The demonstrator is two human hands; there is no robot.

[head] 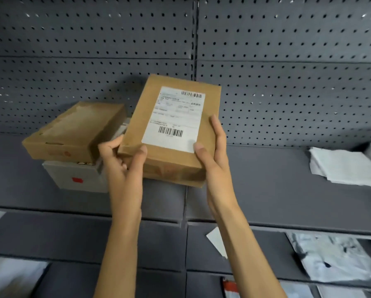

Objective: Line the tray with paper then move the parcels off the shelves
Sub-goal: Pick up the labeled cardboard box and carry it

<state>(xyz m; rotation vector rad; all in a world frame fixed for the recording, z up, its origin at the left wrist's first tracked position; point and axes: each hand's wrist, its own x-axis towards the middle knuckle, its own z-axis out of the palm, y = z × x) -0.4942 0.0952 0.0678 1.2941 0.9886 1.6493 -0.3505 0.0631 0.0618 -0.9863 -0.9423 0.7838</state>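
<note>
Both hands grasp a flat brown cardboard parcel with a white shipping label point(171, 127), holding it tilted above the dark grey metal shelf point(266, 186). The left hand point(122, 164) curls round the parcel's near left corner, thumb on top and fingers underneath. The right hand point(212, 155) clasps the near right edge, thumb pressed on the label's corner and fingers stretched along the side. To the left, a second brown cardboard box point(72, 132) lies at an angle on top of a pale grey box with a red sticker point(77, 177); something pale sits between them, too blurred to identify. Folded white paper sheets point(343, 168) rest on the shelf well to the right. A grey perforated back panel point(287, 61) rises behind.
</note>
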